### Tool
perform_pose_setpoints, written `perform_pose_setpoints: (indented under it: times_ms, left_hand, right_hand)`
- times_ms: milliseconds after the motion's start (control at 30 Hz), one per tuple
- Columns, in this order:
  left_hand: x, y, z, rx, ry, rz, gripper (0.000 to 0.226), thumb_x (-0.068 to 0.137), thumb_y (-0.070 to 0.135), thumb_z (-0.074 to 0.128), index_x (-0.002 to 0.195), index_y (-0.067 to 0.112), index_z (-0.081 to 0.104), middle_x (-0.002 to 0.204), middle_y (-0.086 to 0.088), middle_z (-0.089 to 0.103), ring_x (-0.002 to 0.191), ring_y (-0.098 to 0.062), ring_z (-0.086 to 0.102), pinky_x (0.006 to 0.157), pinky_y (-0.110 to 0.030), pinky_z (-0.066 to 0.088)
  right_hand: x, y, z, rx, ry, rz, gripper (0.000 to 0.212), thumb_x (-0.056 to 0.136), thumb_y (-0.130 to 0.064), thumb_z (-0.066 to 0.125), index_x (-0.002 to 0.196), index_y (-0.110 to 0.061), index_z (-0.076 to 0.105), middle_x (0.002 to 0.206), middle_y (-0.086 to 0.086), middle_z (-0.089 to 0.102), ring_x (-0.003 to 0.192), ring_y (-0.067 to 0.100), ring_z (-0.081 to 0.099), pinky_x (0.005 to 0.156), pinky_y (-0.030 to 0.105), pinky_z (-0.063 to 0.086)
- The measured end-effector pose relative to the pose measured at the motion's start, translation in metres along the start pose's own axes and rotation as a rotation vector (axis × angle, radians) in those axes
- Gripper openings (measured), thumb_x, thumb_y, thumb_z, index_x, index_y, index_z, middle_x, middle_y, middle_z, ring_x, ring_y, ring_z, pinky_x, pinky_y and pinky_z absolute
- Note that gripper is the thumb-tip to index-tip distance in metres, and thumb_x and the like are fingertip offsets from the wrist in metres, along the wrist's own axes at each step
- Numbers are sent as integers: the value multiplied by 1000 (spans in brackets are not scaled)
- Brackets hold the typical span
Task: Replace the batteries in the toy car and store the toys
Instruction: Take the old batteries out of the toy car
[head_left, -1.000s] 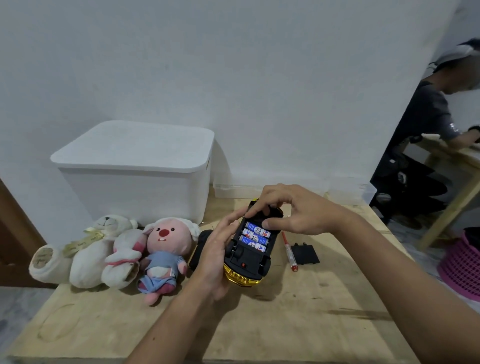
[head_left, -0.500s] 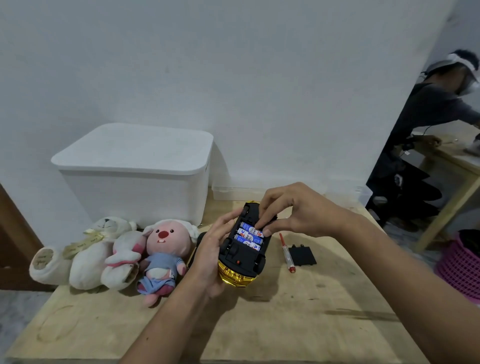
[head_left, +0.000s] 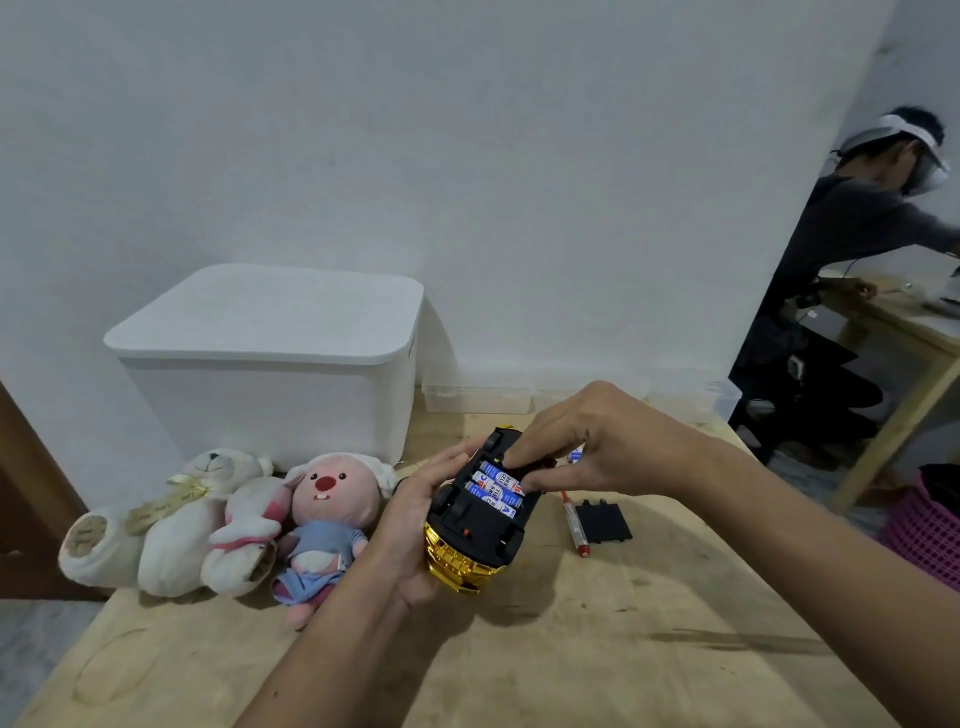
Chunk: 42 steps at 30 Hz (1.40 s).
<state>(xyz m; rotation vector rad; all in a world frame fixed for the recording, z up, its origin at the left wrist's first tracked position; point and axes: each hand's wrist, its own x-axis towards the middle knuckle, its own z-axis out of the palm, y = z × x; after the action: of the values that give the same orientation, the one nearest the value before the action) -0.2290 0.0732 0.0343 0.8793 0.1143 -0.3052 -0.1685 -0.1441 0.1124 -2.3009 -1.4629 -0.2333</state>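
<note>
**Fingers down on the batteries, car upside down in your left hand**

Since the earlier frames the car has drifted a bit left and nearer to you, and your right fingertips have slid from the car's far end onto the cells. Your left hand (head_left: 415, 525) grips the toy car (head_left: 480, 525) from its left side, fingers curled round the body, underside up, gold nose toward you, held just above the table (head_left: 649, 649). Three batteries (head_left: 496, 486) sit side by side in the open bay. Your right hand (head_left: 597, 441) comes in from the right w/ fingers bent, tips pressing the far battery (can't tell if it's pinched or only pushed). The black battery cover (head_left: 605, 522) and a red-tipped screwdriver (head_left: 575, 522) lie on the table just right of the car. Plush toys (head_left: 244, 514) lie left of your left hand, in front of the lidded white storage box (head_left: 270, 364).
</note>
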Motion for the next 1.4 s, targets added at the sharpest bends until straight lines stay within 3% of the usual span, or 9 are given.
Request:
perform_pose_setpoints:
  times_ms: [267,500,667,967,1133,1400]
  left_hand:
    - [0,1,1,2,-47,-16,42,90,19,59,129,10,72,118,-19,77,89,-31,76,74,-40,63]
    - [-2,1,2,91,-50,37,42,90,20,60,129,12,72,129,-19,74,100,-30,76,81,-41,63]
    - [-4,1,1,141,-90,57,43,93,15,64,136,14,68,133,-19,71,105,-30,75,84,-41,64]
    - [-7,8,6,148,-129,52,56,81,16,65,137,17,67,137,-23,68,110,-41,69,90,-46,59]
    - [-6,-3,4,13,-101,-2,56,80,16,69,136,17,69,142,-28,62,113,-48,62,92,-51,56]
    - [-10,7,7,154,-96,73,53,83,10,70,135,18,70,133,-20,72,103,-35,74,83,-44,63]
  right_hand:
    - [-4,-5,1,-126,-34,-74,24,94,-36,73,111,-22,82,107,-8,81,94,8,76,70,34,60]
    - [-10,-3,0,-197,-23,-141,23,93,-30,78,113,-19,81,110,-6,81,100,8,76,72,32,62]
    - [-14,-4,3,-333,11,-273,21,97,-31,70,108,-18,82,107,-4,81,90,13,78,61,33,63]
    - [-13,-4,1,-449,92,-336,28,100,-31,60,106,-15,82,104,-1,81,79,21,77,51,33,58]
    - [-8,-9,-12,-386,44,-295,35,101,-37,55,109,-16,82,103,-1,81,83,20,78,57,34,60]
    - [-12,-11,-7,-393,37,-295,28,101,-33,61,105,-16,82,98,-3,81,80,20,78,54,33,59]
